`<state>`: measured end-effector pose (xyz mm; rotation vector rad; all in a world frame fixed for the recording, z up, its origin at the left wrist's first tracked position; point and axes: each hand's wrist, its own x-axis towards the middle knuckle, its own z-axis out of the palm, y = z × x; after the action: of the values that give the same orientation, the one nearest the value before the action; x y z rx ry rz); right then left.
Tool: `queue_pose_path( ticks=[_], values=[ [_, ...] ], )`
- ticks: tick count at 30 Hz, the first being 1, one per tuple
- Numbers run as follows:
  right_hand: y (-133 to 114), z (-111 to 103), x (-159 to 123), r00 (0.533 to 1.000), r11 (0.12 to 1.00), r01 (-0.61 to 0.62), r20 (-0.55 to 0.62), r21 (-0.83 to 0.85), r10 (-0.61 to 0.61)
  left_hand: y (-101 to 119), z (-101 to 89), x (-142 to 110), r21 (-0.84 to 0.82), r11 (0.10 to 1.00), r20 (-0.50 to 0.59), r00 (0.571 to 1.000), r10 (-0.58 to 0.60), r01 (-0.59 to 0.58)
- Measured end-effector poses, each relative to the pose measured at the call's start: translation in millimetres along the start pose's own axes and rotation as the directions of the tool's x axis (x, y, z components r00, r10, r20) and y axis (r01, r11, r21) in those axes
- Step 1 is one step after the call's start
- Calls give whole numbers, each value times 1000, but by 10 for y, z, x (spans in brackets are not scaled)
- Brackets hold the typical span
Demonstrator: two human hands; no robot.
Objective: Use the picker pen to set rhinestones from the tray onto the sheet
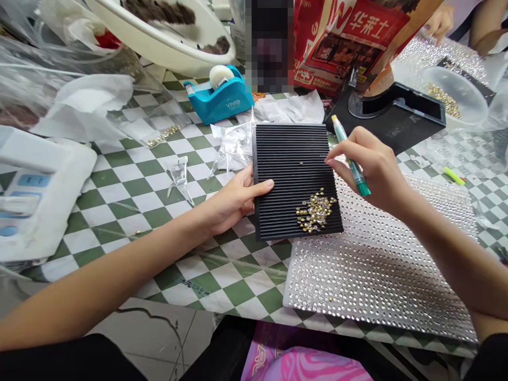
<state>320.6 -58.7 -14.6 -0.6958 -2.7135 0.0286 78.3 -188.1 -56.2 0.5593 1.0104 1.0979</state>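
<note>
My left hand [238,200] grips the left edge of a black ribbed tray [291,180], its thumb lying on top. Small gold and clear rhinestones [316,211] are heaped near the tray's lower right, and a single stone rests farther up on the ridges. In my right hand [371,164] is a green-and-white pen-like stick [356,172] with a yellowish tip, held between the fingers over the tray's right side. Thumb and forefinger come close together at the tray; whether they pinch a stone cannot be made out. Below lies a sheet covered in rows of rhinestones [381,270].
Behind the tray stand a blue tape dispenser [220,95], a black dispenser [400,116] and a red snack bag [349,42]. A white device [39,190] sits at left. At upper right, another person's hand [440,24] is near a bowl [456,98] of gold stones.
</note>
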Motion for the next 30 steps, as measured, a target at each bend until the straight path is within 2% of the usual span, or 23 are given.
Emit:
queue_pose_path(
  ticks=[3,5,8,11,16,20,24,27,30],
  values=[
    [61,-121,-303,1000,984,8,18,-180,-5,-7,13,-31,23,1000,1,1000,-17,17],
    [54,-172,-576,1000,968,-28,1,-248,29,-14,28,-51,37,999,9,1000,-26,26],
    [-30,-186,-1016,993,963,-113,-70,-246,99,-32,48,-62,51,998,24,999,-40,39],
    [-149,-162,-1416,987,940,-158,-75,-304,142,-52,57,-58,67,997,32,999,-39,37],
    [-317,-139,-1898,968,894,-251,-118,-371,223,-93,47,-50,87,996,53,998,-22,17],
    [-383,-122,-2083,959,890,-284,-106,-356,263,-113,47,-51,89,995,49,998,-39,35],
    [-410,-102,-2129,956,900,-294,-113,-322,272,-106,61,-55,122,992,16,999,-35,32],
    [-453,-94,-2102,939,897,-332,-195,-293,284,-108,57,-48,130,991,25,1000,-13,10],
    [-491,-138,-2102,896,886,-389,-330,-252,299,-123,44,-32,133,991,39,999,9,-14]
  ],
)
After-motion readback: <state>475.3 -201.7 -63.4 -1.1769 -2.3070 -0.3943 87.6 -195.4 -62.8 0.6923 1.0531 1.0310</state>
